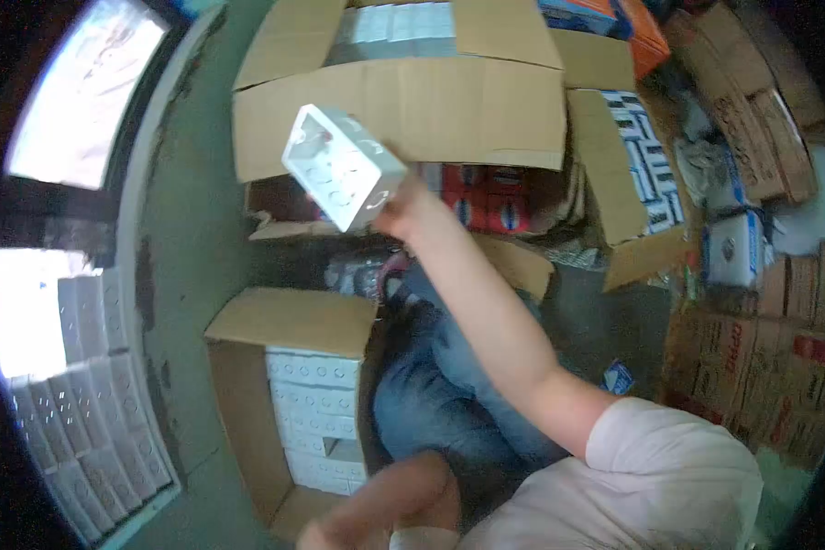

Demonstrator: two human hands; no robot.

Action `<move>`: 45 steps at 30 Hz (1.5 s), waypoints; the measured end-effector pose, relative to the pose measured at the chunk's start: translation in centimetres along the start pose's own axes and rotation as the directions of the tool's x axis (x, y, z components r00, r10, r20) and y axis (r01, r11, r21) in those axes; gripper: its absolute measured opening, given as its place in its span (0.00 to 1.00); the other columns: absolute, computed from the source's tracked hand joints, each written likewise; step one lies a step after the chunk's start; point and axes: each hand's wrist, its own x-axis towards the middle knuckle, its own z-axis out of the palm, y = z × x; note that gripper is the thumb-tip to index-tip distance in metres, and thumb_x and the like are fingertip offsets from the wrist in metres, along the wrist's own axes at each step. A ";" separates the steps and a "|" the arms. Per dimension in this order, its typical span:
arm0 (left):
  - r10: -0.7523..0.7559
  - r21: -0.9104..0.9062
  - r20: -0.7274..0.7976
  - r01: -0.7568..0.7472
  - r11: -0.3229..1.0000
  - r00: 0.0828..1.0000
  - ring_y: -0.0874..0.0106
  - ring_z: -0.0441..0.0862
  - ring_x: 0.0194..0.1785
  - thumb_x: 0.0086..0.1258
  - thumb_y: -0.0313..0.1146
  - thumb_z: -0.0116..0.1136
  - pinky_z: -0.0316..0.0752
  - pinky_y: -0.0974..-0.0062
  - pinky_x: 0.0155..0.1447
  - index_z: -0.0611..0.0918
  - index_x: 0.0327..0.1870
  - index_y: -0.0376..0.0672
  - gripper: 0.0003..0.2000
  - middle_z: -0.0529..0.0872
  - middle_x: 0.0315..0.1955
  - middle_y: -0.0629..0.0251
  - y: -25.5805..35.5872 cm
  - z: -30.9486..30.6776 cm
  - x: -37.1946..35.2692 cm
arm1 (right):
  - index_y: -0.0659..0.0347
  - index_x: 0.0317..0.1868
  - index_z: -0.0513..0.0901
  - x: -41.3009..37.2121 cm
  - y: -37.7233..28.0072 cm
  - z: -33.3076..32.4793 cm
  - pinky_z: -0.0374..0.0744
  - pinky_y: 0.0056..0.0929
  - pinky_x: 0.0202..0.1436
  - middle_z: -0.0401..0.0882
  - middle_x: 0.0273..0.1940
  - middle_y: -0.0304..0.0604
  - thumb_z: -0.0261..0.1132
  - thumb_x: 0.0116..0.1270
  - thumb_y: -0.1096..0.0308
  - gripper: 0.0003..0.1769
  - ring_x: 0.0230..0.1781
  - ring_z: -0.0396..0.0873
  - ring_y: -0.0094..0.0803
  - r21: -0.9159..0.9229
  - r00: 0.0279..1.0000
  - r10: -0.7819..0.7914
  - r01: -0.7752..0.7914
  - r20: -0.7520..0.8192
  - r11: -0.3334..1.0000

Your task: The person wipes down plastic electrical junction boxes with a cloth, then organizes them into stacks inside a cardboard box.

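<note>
A white plastic electrical box (341, 170), open-faced and with round knockouts, is raised in front of the large carton. My right hand (396, 213) grips it from its right side; most of the fingers are hidden behind the box. At the bottom edge, my left hand (315, 534) is blurred and mostly cut off, so its fingers do not show. It is nearest to an upright open carton (238, 412), where similar white boxes (313, 394) are stacked in rows, with a dark gap low in the stack.
A large open carton (403, 110) holding white items stands ahead, with red packs (486, 197) below it. To the right are a carton of black-and-white packs (646, 165) and stacked brown cartons (752, 385). More white boxes (92, 431) line the window at left.
</note>
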 end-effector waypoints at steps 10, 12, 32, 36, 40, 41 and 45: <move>-0.146 0.198 -0.957 0.935 0.295 0.249 0.72 0.73 0.53 0.66 0.20 0.54 0.68 0.76 0.58 0.64 0.59 0.41 0.22 0.75 0.49 0.62 -6.4 -6.3 -13.5 | 0.61 0.59 0.75 -1.5 -2.6 2.8 0.82 0.26 0.45 0.82 0.48 0.43 0.64 0.65 0.43 0.33 0.44 0.83 0.29 -0.402 0.965 0.086 -0.183 -0.247 0.897; -0.145 0.313 -0.928 0.930 0.193 0.343 0.72 0.73 0.52 0.67 0.21 0.57 0.68 0.75 0.58 0.62 0.58 0.38 0.22 0.73 0.48 0.60 -8.7 -6.7 -14.1 | 0.61 0.60 0.74 -1.7 -3.2 2.6 0.81 0.25 0.47 0.81 0.49 0.42 0.66 0.64 0.46 0.32 0.46 0.82 0.28 -0.457 0.969 0.150 -0.225 -0.196 0.861; -0.347 0.405 -0.882 0.889 -0.212 0.319 0.52 0.82 0.42 0.62 0.33 0.60 0.76 0.62 0.45 0.83 0.47 0.43 0.12 0.84 0.37 0.51 -13.4 -5.4 -14.6 | 0.64 0.44 0.84 -0.9 -2.8 2.0 0.73 0.17 0.31 0.82 0.34 0.35 0.66 0.65 0.47 0.24 0.31 0.77 0.17 -0.744 0.956 -0.051 -0.189 -0.287 0.641; -0.418 0.339 -0.880 0.914 -0.223 0.225 0.54 0.82 0.41 0.63 0.32 0.60 0.76 0.60 0.43 0.83 0.44 0.44 0.10 0.84 0.37 0.55 -12.7 -5.3 -14.4 | 0.65 0.45 0.84 -1.7 -3.5 2.3 0.74 0.17 0.30 0.82 0.33 0.35 0.66 0.65 0.46 0.27 0.29 0.78 0.17 -0.757 0.971 0.022 -0.198 -0.236 0.622; -0.215 0.339 -0.935 0.891 -0.301 0.283 0.53 0.81 0.38 0.63 0.33 0.60 0.75 0.60 0.40 0.82 0.40 0.42 0.08 0.82 0.34 0.57 -13.2 -5.6 -15.3 | 0.64 0.47 0.84 -2.0 -3.8 2.9 0.74 0.16 0.33 0.83 0.33 0.35 0.66 0.65 0.45 0.28 0.31 0.78 0.17 -0.780 0.954 0.183 -0.301 -0.239 0.549; -0.177 0.317 -0.945 0.900 -0.300 0.274 0.53 0.81 0.38 0.63 0.34 0.60 0.75 0.59 0.40 0.82 0.40 0.42 0.08 0.82 0.33 0.57 -13.3 -5.6 -15.3 | 0.64 0.47 0.84 -1.9 -3.5 2.5 0.74 0.16 0.33 0.82 0.33 0.35 0.65 0.65 0.45 0.28 0.31 0.78 0.17 -0.781 0.959 0.150 -0.282 -0.240 0.558; -0.481 0.321 -0.845 0.942 -0.102 0.236 0.51 0.81 0.38 0.63 0.33 0.60 0.76 0.61 0.43 0.82 0.44 0.40 0.11 0.82 0.36 0.54 -12.0 -5.5 -14.9 | 0.65 0.47 0.83 -1.4 -2.8 1.7 0.74 0.15 0.33 0.82 0.33 0.34 0.65 0.66 0.45 0.28 0.31 0.78 0.16 -0.745 0.973 0.020 -0.188 -0.229 0.640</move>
